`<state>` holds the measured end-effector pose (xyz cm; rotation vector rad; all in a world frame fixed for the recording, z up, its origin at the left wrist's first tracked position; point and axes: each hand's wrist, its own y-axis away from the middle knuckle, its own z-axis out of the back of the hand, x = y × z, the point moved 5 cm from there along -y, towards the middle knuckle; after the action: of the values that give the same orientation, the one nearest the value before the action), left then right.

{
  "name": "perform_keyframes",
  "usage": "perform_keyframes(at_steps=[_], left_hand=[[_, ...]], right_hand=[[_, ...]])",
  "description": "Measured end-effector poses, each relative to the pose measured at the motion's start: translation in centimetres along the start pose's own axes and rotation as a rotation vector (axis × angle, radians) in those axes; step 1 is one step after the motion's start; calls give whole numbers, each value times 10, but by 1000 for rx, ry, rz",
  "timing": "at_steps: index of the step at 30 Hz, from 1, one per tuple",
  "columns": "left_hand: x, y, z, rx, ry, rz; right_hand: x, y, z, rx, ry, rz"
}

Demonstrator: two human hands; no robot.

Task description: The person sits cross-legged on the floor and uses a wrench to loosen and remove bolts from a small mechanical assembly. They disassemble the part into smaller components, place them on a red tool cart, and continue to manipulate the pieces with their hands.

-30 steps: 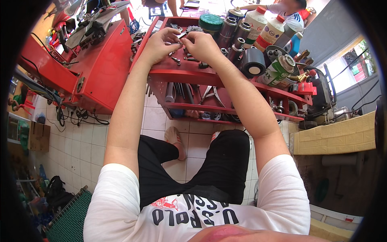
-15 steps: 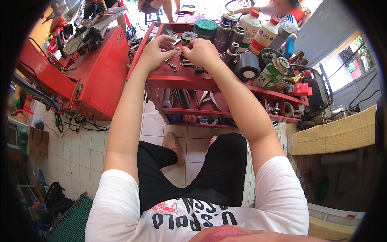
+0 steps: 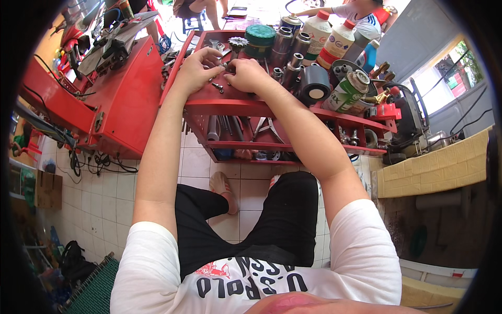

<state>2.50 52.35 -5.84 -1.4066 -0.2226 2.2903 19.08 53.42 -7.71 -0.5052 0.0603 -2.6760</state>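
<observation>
White square-tiled flooring (image 3: 196,161) ran beneath a red sheet-metal tool cart (image 3: 230,108), at whose upper tray the person worked. Both bare hands were over that tray, fingertips almost meeting. The left hand (image 3: 197,72) was loosely curled, its thumb and fingers brought toward a small, bright metal part (image 3: 224,65); the right hand (image 3: 246,76) was more tightly bent, its thumb and forefinger directed at the same spot. The part lay between the two sets of fingertips, above the tray; which hand gripped it, or whether both did, could not be determined, being too small and partly covered. A short, slender metal piece (image 3: 218,87) lay on the tray just below. Beyond the hands were a toothed grey metal wheel (image 3: 238,42) and a jar with a round green lid (image 3: 260,34); tall, shiny metal cylinders (image 3: 283,41) stood near the right hand. In the inspector's judgement, a slackened pinch could drop the part among the loose pieces, where it would be hard to pick out. A careless sweep of the right forearm could likewise topple the closely grouped cylinders.
</observation>
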Motion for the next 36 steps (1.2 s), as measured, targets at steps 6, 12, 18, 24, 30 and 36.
perform_keyframes(at_steps=[6, 12, 18, 24, 30, 36], left_hand=[[-4, 2, 0, 10, -19, 3], [-2, 2, -1, 7, -11, -2], [-1, 0, -3, 5, -5, -10], [2, 1, -1, -14, 14, -33], [-4, 2, -3, 0, -22, -5], [-4, 3, -1, -3, -57, -24]], right_hand=[[-4, -5, -3, -9, 49, 15], [-4, 1, -4, -122, 56, 71], [-15, -8, -11, -54, 39, 20], [-7, -7, -9, -33, 10, 42], [-7, -5, -3, -65, 22, 76], [-5, -4, 1, -60, 10, 64]])
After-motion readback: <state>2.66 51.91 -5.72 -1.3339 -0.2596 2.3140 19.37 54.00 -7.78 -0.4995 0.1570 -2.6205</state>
